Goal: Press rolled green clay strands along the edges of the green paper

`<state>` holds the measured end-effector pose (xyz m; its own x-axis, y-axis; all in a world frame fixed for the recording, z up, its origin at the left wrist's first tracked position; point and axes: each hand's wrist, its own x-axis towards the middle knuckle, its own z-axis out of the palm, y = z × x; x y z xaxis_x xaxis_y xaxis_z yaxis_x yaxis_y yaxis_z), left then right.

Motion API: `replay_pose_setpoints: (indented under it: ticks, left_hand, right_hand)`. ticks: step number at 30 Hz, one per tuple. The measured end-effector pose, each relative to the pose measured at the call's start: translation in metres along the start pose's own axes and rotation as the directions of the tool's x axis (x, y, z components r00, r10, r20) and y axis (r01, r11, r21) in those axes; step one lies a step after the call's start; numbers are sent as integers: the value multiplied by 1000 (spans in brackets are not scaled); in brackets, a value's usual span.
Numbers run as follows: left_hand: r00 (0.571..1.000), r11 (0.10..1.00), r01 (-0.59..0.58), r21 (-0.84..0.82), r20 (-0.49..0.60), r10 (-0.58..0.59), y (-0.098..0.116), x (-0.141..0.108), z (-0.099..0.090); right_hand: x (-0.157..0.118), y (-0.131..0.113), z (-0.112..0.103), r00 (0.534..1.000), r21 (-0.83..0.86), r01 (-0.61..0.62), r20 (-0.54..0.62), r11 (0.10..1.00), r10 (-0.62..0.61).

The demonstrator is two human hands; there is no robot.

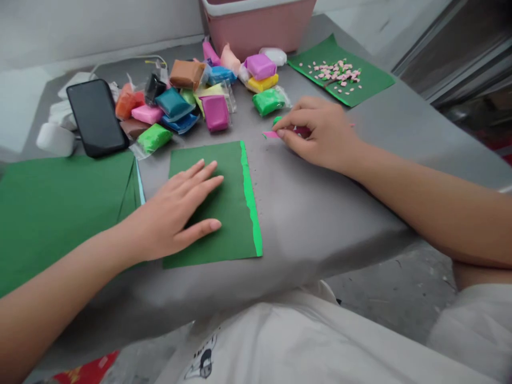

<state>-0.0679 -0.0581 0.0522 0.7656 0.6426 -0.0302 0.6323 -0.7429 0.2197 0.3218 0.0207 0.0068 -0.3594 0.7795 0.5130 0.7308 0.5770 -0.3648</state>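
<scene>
My left hand (182, 205) lies flat with spread fingers on a dark green sheet (228, 234). A bright green strip with a wavy inner edge (250, 205) runs along the sheet's right side. Farther right, my right hand (316, 130) rests on the grey table, thumb and index finger pinched at the end of a flat pink tool (271, 135). A small green lump (277, 121) sits beside those fingertips. Part of the tool is hidden under the hand.
Several coloured clay packets, one magenta (216, 113), lie along the back near a black phone (97, 117). Large green sheets (60, 202) are at left. A pink bin (260, 26) stands behind. At back right lies a green sheet (374, 82) with a pink-blossomed tree.
</scene>
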Motion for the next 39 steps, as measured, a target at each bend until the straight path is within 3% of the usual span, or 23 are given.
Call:
replay_pose_setpoints:
  ticks: [4, 9, 14, 18, 25, 30, 33, 36, 39]
  left_hand:
    - [995, 996, 40, 82, 89, -47, 2, 9, 12]
    - [984, 988, 120, 95, 121, -132, -4, 35, 10]
    - [969, 984, 155, 89, 180, -169, -13, 57, -1]
    - [965, 985, 153, 85, 200, -167, -23, 58, -5]
    - [968, 986, 130, 103, 204, -149, -32, 44, -7]
    - [999, 998, -23, 65, 35, 20, -11, 35, -10]
    - [993, 994, -104, 34, -60, 105, 8, 31, -5]
    - [948, 959, -270, 90, -149, 281, 13, 25, 3]
    - [860, 892, -426, 152, -240, 451, 8, 20, 6]
  right_hand:
    - [0, -7, 0, 1000, 83, 19, 1, 996, -19]
    - [-3, -15, 0, 999, 184, 46, -15, 982, -44]
    - [-8, -29, -18, 966, 241, 145, 175, 959, -190]
    - [-14, -40, -26, 917, 290, 241, 243, 926, -315]
    - [-21, -58, -24, 875, 328, 302, 278, 895, -397]
    - [-29, -66, -20, 818, 254, 492, 192, 833, -542]
    - [-31, -67, -19, 819, 221, 514, 162, 829, -551]
    - [-30, -65, -19, 831, 178, 519, 121, 836, -542]
    - [-28, -64, -21, 851, 141, 504, 90, 852, -518]
